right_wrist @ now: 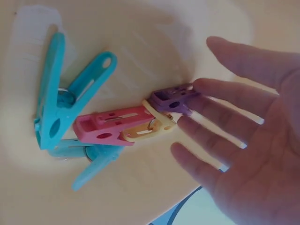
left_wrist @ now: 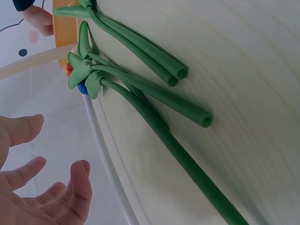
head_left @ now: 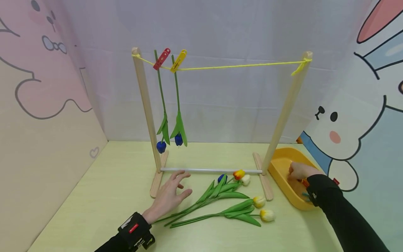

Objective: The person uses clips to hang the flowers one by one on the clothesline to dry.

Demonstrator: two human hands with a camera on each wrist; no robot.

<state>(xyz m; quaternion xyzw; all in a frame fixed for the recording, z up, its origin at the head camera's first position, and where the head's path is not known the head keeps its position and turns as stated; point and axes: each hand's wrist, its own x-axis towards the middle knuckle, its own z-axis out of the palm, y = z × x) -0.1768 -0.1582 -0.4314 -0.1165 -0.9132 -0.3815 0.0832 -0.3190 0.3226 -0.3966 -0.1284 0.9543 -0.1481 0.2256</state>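
Note:
Inside the yellow basin (head_left: pixel 284 175) my right hand (head_left: pixel 300 171) reaches down with fingers extended. In the right wrist view its fingertips are at a purple clothespin (right_wrist: pixel 171 99), apparently touching it. Beside that lie a pink clothespin (right_wrist: pixel 112 124), a pale yellow one (right_wrist: pixel 140 133) and two teal clothespins (right_wrist: pixel 51 112). My left hand (head_left: pixel 168 194) hovers above the stem ends of the tulips (head_left: pixel 201 206), fingers loosely spread and holding nothing. Those tulips lie on the table with blue, orange-red, white and pale yellow heads.
A wooden frame has two posts (head_left: pixel 286 112) and a low white bar (head_left: pixel 207 170). From its yellow string (head_left: pixel 233 66) two blue tulips (head_left: pixel 178 139) hang upside down by a red clothespin (head_left: pixel 162 58) and a yellow clothespin (head_left: pixel 178 61). Printed curtains surround the table (head_left: pixel 94 196).

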